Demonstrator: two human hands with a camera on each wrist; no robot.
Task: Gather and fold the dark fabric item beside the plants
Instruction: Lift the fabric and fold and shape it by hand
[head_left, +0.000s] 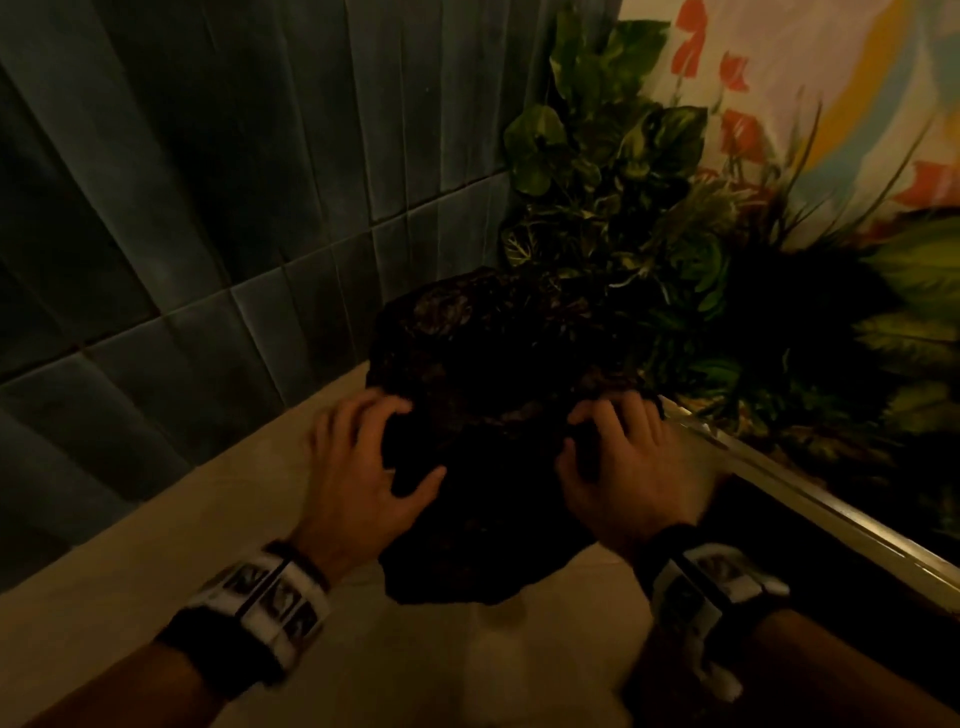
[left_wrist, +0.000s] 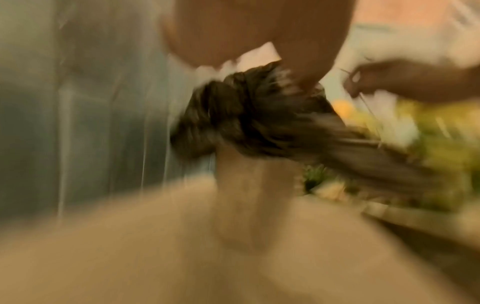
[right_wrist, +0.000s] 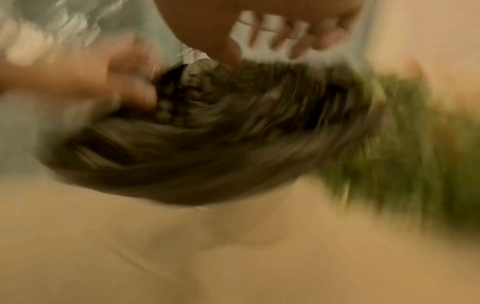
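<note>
A dark, patterned fabric item (head_left: 483, 410) is bunched in a heap and held above the pale floor, just left of the plants (head_left: 649, 218). My left hand (head_left: 363, 457) grips its left side, thumb and curled fingers pinching the cloth. My right hand (head_left: 618, 457) grips the right side the same way. In the blurred left wrist view the fabric (left_wrist: 249, 117) hangs bunched below my left hand (left_wrist: 259, 41). The right wrist view is also blurred, with the fabric (right_wrist: 207, 133) under my right hand (right_wrist: 233, 30).
Grey-blue wall tiles (head_left: 182, 208) rise on the left and behind. A metal rail (head_left: 810, 499) runs along the right, next to the plants. A floral curtain (head_left: 831, 78) hangs at the top right. The pale floor (head_left: 260, 597) lies below my wrists.
</note>
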